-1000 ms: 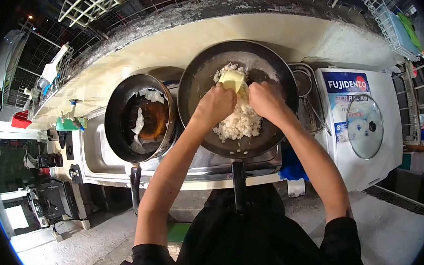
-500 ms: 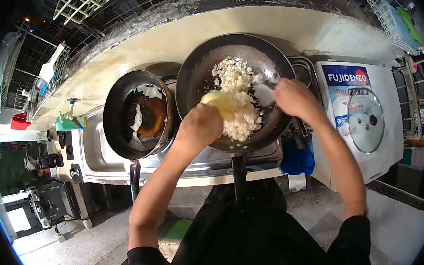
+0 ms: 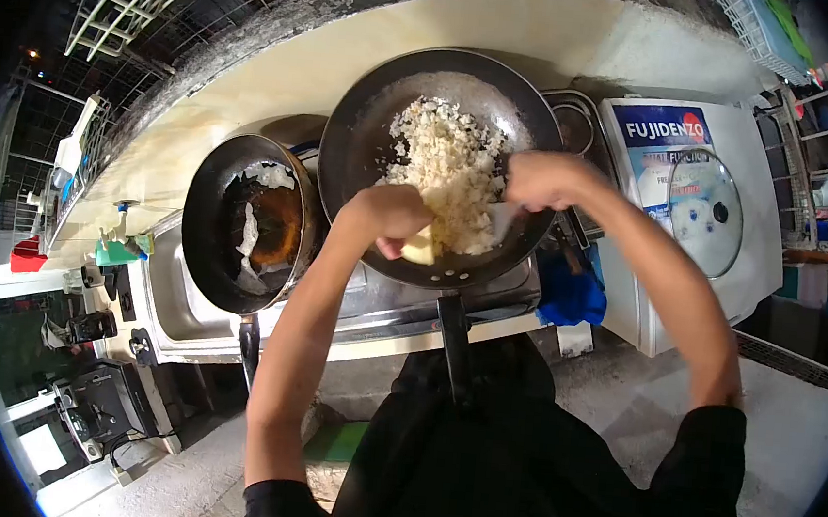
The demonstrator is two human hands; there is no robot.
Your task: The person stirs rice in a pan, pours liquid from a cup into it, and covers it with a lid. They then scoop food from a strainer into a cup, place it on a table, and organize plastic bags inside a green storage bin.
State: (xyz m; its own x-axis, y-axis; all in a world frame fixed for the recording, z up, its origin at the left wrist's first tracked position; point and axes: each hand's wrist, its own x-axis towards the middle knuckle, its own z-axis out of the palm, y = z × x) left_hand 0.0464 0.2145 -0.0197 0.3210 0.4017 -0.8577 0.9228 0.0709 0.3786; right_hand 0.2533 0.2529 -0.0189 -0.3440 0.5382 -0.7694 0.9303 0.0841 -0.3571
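Observation:
A wide dark frying pan holds a heap of white cooked rice. My left hand is closed over the pan's near left side, around a pale yellow paddle-like utensil whose end touches the rice; its handle is hidden in my fingers. Over the right side, my right hand is closed on a whitish, translucent rice paddle, with its blade against the rice's right edge. The pan's black handle points toward my body, and neither hand is on it.
A second dark pan with whitish residue and brown oil sits at left, partly over the steel sink. At right, a glass lid lies on a white appliance. A blue cloth hangs beside the stove.
Both hands have moved toward the near side of the pan with their utensils. The rice is more spread and gathered toward the middle. The view has shifted slightly.

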